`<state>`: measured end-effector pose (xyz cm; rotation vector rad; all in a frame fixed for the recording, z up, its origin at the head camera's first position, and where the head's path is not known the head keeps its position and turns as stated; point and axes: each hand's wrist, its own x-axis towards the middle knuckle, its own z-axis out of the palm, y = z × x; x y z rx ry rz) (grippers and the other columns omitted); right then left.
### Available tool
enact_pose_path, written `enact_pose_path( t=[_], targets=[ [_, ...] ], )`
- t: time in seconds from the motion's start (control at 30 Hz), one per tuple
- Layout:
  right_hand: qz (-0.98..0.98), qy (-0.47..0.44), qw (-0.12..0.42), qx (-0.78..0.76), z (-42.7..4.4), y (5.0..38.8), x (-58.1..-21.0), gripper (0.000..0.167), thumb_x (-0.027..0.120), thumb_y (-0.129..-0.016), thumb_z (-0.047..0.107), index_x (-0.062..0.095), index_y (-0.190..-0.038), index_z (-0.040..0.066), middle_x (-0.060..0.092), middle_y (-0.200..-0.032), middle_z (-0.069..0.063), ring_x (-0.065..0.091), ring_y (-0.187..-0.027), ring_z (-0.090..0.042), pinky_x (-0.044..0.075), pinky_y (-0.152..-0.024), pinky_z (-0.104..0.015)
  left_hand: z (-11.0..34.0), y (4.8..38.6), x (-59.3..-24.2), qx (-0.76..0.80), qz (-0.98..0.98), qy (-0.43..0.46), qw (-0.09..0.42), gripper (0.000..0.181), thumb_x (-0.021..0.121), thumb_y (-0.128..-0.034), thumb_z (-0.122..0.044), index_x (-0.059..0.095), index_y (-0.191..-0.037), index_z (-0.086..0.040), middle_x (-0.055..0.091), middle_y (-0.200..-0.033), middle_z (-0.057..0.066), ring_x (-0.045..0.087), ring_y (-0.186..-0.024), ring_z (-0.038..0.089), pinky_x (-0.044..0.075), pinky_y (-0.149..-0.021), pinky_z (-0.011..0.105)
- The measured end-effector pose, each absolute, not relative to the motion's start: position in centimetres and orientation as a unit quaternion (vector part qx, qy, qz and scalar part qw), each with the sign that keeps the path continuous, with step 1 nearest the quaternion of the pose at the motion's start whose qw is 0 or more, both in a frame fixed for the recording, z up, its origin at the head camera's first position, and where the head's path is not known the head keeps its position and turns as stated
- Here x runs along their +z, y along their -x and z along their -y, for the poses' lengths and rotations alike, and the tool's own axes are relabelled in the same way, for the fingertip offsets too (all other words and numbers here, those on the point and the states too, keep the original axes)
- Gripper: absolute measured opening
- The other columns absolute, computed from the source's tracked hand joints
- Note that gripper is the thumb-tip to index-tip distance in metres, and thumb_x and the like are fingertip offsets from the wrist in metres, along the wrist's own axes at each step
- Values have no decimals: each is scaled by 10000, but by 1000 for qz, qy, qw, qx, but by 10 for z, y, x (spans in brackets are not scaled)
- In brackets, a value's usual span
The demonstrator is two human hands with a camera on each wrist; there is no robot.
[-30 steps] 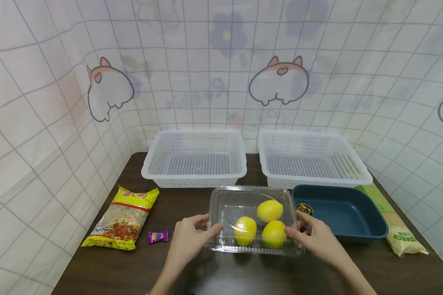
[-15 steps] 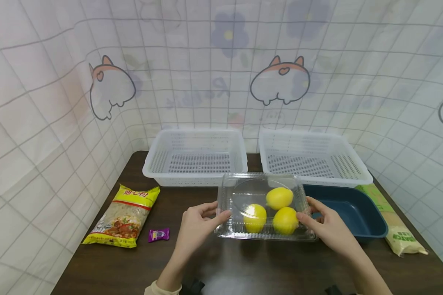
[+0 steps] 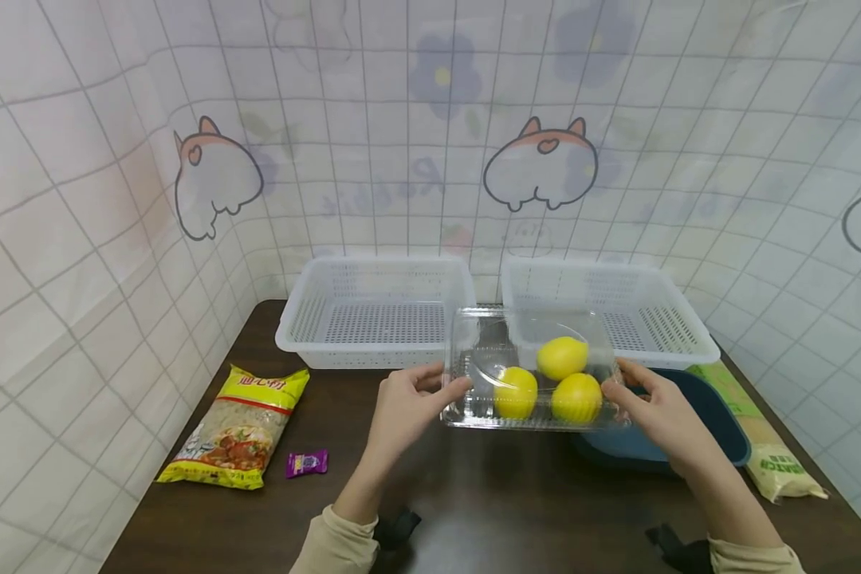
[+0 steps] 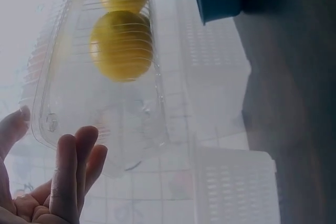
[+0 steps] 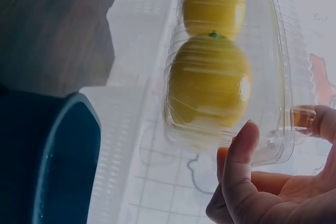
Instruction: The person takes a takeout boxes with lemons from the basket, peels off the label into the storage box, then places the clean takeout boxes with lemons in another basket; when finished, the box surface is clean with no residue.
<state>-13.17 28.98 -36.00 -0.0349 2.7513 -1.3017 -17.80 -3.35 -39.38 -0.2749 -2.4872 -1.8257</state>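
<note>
A clear plastic clamshell box [image 3: 488, 343] with three yellow lemons [image 3: 563, 358] inside is held up above the table. My left hand [image 3: 414, 409] grips its left end, the thumb on top and the other fingers beneath. At the right end my right hand [image 3: 656, 409] holds it the same way. From below, the left wrist view shows the box's ribbed wall with two lemons [image 4: 122, 45] behind it. In the right wrist view a lemon [image 5: 209, 85] lies close to the fingers [image 5: 241, 156].
Two white perforated baskets [image 3: 373, 357] [image 3: 696, 335] stand along the back. Partly behind my right hand is a dark blue tub [image 3: 717, 422], with a green-and-cream packet [image 3: 782, 462] beyond it. A yellow food bag [image 3: 240, 430] and a small purple packet [image 3: 306, 463] lie left.
Both hands have carried the box with the lemons up, away from me and somewhat to the right. It now overlaps the right basket in the head view. Other things stay put.
</note>
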Motion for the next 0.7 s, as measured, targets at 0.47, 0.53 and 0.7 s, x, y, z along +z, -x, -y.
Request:
enact_pose_path(
  t=[0.47, 0.53, 0.7],
  targets=[
    [-874, 9, 58, -482, -309, 164, -344, 789, 376, -1062, 426, -20, -1576, -24, 43, -1641, -323, 289, -1412, -507, 271, -1122, -697, 9, 216, -379, -561, 817, 129, 8, 714, 736, -828, -543, 597, -1378, -109, 710, -1264, 130, 659, -1225, 259, 566, -960, 459],
    [-873, 9, 61, -484, -313, 170, -344, 789, 359, -1064, 432, -23, -1570, -38, 1, -1646, -308, 282, -1417, -496, 248, -1137, -690, 5, 221, -379, -556, 821, 129, 3, 716, 726, -834, -547, 590, -1386, -112, 703, -1277, 133, 656, -1226, 268, 566, -955, 466],
    [-883, 4, 64, -465, -323, 185, -343, 764, 334, -1068, 413, 4, -1562, -68, 17, -1643, -313, 389, -1335, -465, 438, -1005, -355, -3, 237, -374, -540, 829, 142, -8, 726, 703, -860, -540, 553, -1417, -100, 696, -1295, 113, 637, -1252, 280, 552, -990, 461]
  ],
)
